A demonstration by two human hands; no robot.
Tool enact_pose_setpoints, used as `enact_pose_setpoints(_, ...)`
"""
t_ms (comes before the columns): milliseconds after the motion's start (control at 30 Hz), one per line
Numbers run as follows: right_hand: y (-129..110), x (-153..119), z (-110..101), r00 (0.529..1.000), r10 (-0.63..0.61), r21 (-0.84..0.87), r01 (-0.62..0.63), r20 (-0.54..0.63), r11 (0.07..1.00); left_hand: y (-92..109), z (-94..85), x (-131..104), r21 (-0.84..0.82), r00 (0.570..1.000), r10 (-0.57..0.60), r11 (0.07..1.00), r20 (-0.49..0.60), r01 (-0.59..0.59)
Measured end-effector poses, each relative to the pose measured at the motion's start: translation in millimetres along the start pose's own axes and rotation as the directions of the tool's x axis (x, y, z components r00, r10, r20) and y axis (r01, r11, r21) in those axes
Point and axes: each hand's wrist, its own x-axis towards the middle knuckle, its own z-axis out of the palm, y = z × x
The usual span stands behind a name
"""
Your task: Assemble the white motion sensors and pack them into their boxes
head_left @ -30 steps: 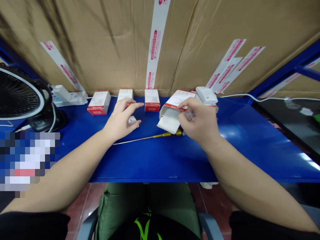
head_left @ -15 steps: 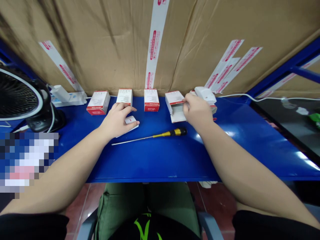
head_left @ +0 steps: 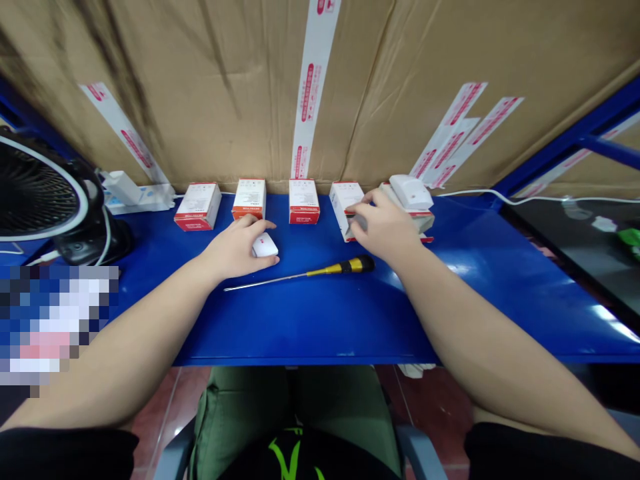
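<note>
My left hand [head_left: 240, 247] rests over a small white device [head_left: 265, 245] on the blue table, its fingers curved round the device's edges. To the right, my right hand [head_left: 383, 223] is at the front of a red and white box [head_left: 347, 194], fingers bent at its opening; what they touch inside is hidden. A yellow and black screwdriver [head_left: 334, 269] lies in front of both hands. Another white device [head_left: 411, 192] sits on top of an open box [head_left: 423, 220] beside my right hand.
Three closed red and white boxes [head_left: 198, 203] [head_left: 249, 197] [head_left: 303, 198] stand along the cardboard wall. A black fan [head_left: 45, 193] and a white power strip [head_left: 143, 199] are at the left. A dark panel [head_left: 590, 247] lies at the right.
My left hand has closed in round the white device. My right hand has shifted slightly left and down across the box opening, and the box's front flap is now less visible.
</note>
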Motion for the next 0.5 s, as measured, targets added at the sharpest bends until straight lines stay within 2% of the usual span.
enact_pose_setpoints(100,-4,2,1,0.997,0.04,-0.016,-0.039,0.061,0.999,4,-2.1,1,-0.015,0.998,-0.034,0.999,0.044,0.035)
enact_pose_setpoints(267,-9,7,7,0.99,0.115,-0.061,-0.11,0.083,0.992,15,-7.3,6,-0.06,0.988,-0.1,0.992,0.119,0.107)
enact_pose_setpoints(500,-6,8,15,0.993,0.113,0.01,-0.113,0.018,0.994,23,-2.2,5,-0.15,0.996,-0.043,0.987,0.077,0.054)
